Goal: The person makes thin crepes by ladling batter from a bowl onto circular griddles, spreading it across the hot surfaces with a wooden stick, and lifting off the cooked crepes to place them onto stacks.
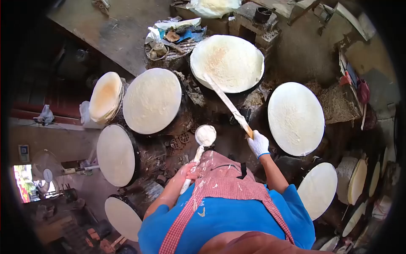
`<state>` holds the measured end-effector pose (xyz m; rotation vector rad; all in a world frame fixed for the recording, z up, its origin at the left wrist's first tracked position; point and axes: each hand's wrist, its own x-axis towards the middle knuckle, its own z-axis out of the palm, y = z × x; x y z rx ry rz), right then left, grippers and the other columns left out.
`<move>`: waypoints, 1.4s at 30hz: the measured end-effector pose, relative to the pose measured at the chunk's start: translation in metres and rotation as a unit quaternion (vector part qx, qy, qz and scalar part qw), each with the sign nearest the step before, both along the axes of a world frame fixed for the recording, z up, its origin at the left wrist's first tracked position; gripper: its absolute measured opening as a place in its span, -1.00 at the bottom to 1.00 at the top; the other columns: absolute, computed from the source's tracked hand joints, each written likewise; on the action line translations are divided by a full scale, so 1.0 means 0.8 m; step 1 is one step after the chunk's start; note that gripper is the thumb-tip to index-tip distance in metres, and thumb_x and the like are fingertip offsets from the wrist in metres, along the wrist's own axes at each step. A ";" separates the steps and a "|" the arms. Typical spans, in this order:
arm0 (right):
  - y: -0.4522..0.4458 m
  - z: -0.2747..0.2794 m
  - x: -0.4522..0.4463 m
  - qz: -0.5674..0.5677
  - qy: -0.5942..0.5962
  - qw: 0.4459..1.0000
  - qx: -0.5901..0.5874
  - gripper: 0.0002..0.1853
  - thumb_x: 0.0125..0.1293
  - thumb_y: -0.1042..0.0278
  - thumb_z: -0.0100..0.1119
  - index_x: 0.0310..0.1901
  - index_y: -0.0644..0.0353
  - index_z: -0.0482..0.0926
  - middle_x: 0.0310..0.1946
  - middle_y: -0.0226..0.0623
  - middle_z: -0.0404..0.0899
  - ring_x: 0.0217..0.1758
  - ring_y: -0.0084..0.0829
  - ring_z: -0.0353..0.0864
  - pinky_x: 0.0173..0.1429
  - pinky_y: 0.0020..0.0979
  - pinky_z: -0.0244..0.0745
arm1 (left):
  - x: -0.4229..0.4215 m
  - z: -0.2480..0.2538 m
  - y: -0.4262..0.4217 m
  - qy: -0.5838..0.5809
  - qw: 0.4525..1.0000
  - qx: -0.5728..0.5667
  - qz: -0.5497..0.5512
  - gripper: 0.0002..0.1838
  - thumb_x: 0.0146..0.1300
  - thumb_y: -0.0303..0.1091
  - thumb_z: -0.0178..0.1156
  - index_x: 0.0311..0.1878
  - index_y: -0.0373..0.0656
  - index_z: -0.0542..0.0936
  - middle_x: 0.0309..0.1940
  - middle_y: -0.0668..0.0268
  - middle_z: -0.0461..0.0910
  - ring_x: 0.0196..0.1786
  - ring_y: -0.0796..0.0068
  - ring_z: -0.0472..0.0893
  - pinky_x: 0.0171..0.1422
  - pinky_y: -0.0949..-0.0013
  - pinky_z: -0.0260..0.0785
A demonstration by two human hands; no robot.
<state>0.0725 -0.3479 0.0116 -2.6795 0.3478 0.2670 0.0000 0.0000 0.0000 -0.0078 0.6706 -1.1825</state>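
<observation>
My right hand [258, 144], in a white knit glove, is closed round the wooden handle of a long flat spatula [225, 99]. The spatula's batter-coated blade reaches forward, its tip at the near edge of a large pale flatbread [230, 59] on the far round griddle. The bread's rim stands slightly raised, and one patch is lightly browned. In front of my apron, my bare left hand [191, 171] grips the batter-smeared handle of a ladle [206, 135]. Thick white batter shows in its bowl.
More batter-covered griddles stand around me: front left [152, 101], left [116, 155], right [295, 119] and lower right [318, 190]. A stack of browned flatbreads [105, 97] sits at the left. A basket of scraps [171, 40] lies beside the far griddle.
</observation>
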 end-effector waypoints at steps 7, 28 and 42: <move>0.083 0.045 0.190 0.148 -0.177 0.972 -0.036 -0.62 -0.08 0.12 0.30 -0.27 0.09 0.42 -0.30 -0.11 0.43 -0.45 -0.10 0.53 -0.40 -0.19 0.47 | 0.079 0.078 0.004 -0.050 0.982 0.174 -0.046 -0.81 0.12 -0.35 0.08 -0.17 -0.06 0.42 -0.72 0.33 0.32 -0.77 0.64 0.25 -0.80 0.59 0.08; -0.279 0.207 0.325 -0.281 -0.396 0.852 0.197 -0.80 0.03 0.32 0.17 -0.39 0.30 0.57 -0.63 -0.40 0.50 -0.59 -0.61 0.41 -0.50 -0.50 0.28 | 0.193 0.040 0.013 -0.061 0.963 0.140 -0.223 -0.80 0.22 -0.35 0.02 -0.13 0.23 0.33 -0.77 0.38 0.16 -0.81 0.70 0.14 -0.86 0.67 -0.04; -0.210 0.189 -0.608 -0.697 -0.586 0.376 0.172 -0.89 0.01 0.42 0.24 -0.57 0.11 0.49 -0.65 -0.51 0.44 -0.66 -0.71 0.34 -0.63 -0.59 0.16 | 0.021 0.113 -0.194 -0.014 0.926 0.119 -0.357 -0.71 0.32 -0.19 -0.11 -0.39 -0.21 0.39 -0.76 0.39 0.15 -0.76 0.65 0.15 -0.69 0.53 0.06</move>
